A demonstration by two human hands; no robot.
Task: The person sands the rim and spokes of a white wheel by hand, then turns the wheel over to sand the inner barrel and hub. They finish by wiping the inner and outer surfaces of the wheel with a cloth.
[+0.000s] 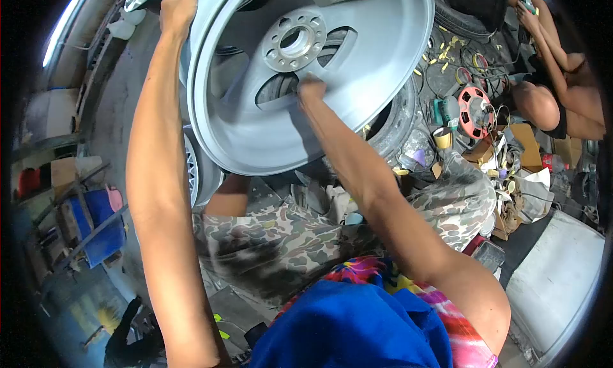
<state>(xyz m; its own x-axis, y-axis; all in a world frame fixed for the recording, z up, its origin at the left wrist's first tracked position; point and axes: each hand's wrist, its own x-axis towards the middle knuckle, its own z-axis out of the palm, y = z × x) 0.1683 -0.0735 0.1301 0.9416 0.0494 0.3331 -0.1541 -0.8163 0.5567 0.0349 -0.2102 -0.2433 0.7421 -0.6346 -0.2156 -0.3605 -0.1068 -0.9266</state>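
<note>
Grey wheel (380, 52) held tilted above camouflage-clad legs (281, 243); left arm extended, left hand (179, 11) gripping its outer edge, right arm slightly bent, right hand (311, 89) at the spoke opening below the hub. Cluttered floor alongside: red reel (476, 112), tyre (401, 126). Right fingers blurred, open or closed indeterminable; wheel's top cut off.

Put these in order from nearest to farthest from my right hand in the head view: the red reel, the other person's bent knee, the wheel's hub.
From your right hand:
1. Hub, just beyond it, at the wheel's centre.
2. Red reel, on the floor to the right.
3. Bent knee, past the reel, far right.
</note>
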